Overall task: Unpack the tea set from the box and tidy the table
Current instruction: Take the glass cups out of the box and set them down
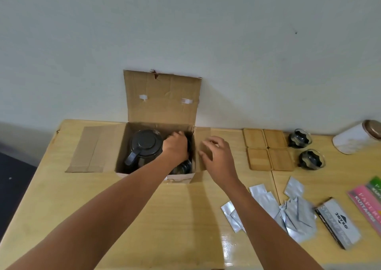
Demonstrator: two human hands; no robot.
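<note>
head view: wooden tabletop (61, 187) against a pale wall, seen from above
box (121, 166): open cardboard, at the back centre; rear flap up against the wall, left flap flat on the tabletop
teapot (144, 146): dark, lid on, handle toward the near left; stands in the left part of the box
left hand (175, 148): reaches down into the right part of the box, fingers curled and hidden among dark items; cannot tell what it grips
cup in box (182, 166): glass, dark inside, at the near right corner just below the left hand
right hand (218, 158): fingers spread and loose, holding nothing, over the box's right flap
coasters (268, 149): four wooden squares, two by two, touching, right of the box
cups (299, 139): two glass ones with dark inserts, one behind the other, just right of the coasters
sachets (288, 208): silver, scattered near the front right
stamp pad box (338, 222): grey, beside the sachets
jar (354, 139): white, brown lid, lying at the far right
</note>
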